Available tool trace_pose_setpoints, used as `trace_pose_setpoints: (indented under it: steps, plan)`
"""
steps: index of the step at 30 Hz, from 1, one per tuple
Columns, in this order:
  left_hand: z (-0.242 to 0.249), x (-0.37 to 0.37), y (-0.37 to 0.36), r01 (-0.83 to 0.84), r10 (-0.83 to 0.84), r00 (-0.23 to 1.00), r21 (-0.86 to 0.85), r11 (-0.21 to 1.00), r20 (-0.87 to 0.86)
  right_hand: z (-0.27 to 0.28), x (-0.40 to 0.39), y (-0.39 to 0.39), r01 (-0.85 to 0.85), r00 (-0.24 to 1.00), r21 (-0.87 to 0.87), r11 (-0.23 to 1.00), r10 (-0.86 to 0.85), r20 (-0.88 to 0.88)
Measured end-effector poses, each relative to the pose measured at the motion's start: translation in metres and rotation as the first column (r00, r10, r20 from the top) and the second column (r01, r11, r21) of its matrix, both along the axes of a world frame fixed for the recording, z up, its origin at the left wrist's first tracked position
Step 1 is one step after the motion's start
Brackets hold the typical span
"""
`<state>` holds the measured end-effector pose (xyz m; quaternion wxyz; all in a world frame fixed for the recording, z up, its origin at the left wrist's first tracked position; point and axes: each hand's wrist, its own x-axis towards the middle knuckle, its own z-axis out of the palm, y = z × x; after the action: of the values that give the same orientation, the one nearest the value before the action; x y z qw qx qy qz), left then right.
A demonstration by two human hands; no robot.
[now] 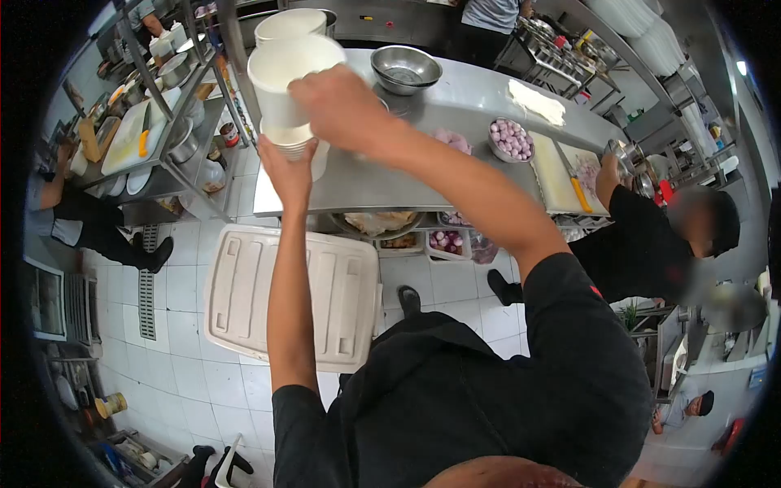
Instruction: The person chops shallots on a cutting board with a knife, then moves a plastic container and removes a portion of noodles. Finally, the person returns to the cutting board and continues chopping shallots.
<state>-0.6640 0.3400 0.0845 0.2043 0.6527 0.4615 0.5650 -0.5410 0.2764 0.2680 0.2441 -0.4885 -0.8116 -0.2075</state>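
A white paper cup [286, 77] is lifted upright in front of me, with my right hand [342, 106] closed around its right side. Under it sits a short stack of nested white cups [291, 140], and my left hand [286, 169] supports that stack from beneath. Another white cup [289, 23] shows just behind the top one. All this is held above the near left corner of a steel worktable [455, 106].
The table carries an empty steel bowl [405, 69], a bowl of purple shallots [511, 140] and a cutting board [561, 175] where a person in black [651, 244] works. A white plastic lid [293, 297] lies on the tiled floor. Steel shelving [154, 122] stands at left.
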Motion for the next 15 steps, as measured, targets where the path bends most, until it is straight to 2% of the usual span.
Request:
trace_pose_setpoints:
  steps: [3, 5, 6, 7, 9, 11, 12, 13, 14, 15]
  plan:
    - [-0.009, -0.023, -0.015, -0.062, 0.06, 0.997, -0.041, 0.997, -0.043, 0.028, 0.064, -0.041, 0.063, 0.983, 0.219, 0.974, -0.022, -0.183]
    - [-0.011, -0.051, -0.04, -0.152, 0.142, 0.987, -0.135, 0.979, -0.076, 0.034, 0.129, -0.06, 0.273, 0.953, 0.237, 0.932, -0.229, -0.199]
    - [-0.014, -0.067, -0.057, -0.165, 0.157, 0.985, -0.147, 0.975, -0.066, 0.027, 0.174, -0.063, 0.288, 0.951, 0.302, 0.909, -0.236, -0.198]
    - [-0.026, -0.086, -0.072, -0.251, 0.236, 0.967, -0.204, 0.946, -0.095, 0.013, 0.224, -0.057, 0.298, 0.951, 0.371, 0.879, -0.24, -0.196]
    - [-0.048, -0.121, -0.108, -0.423, 0.398, 0.906, -0.3, 0.855, -0.143, -0.023, 0.318, -0.048, 0.502, 0.862, 0.228, 0.834, -0.461, -0.212]
    - [-0.052, -0.142, -0.16, -0.578, 0.542, 0.814, -0.383, 0.72, -0.21, -0.07, 0.409, -0.033, 0.655, 0.754, 0.048, 0.754, -0.648, -0.106]
    - [-0.075, -0.166, -0.181, -0.626, 0.6, 0.774, -0.39, 0.675, -0.205, -0.092, 0.446, -0.027, 0.694, 0.718, -0.007, 0.72, -0.693, -0.068]
    - [-0.073, -0.171, -0.208, -0.628, 0.612, 0.767, -0.426, 0.651, -0.195, -0.113, 0.479, -0.023, 0.731, 0.679, -0.059, 0.679, -0.733, -0.023]
    - [-0.074, -0.171, -0.231, -0.696, 0.704, 0.683, -0.465, 0.546, -0.196, -0.131, 0.508, -0.019, 0.764, 0.642, -0.108, 0.636, -0.766, 0.026]
    - [-0.072, -0.174, -0.254, -0.742, 0.724, 0.638, -0.46, 0.488, -0.263, -0.147, 0.533, -0.016, 0.782, 0.621, -0.12, 0.612, -0.782, 0.057]
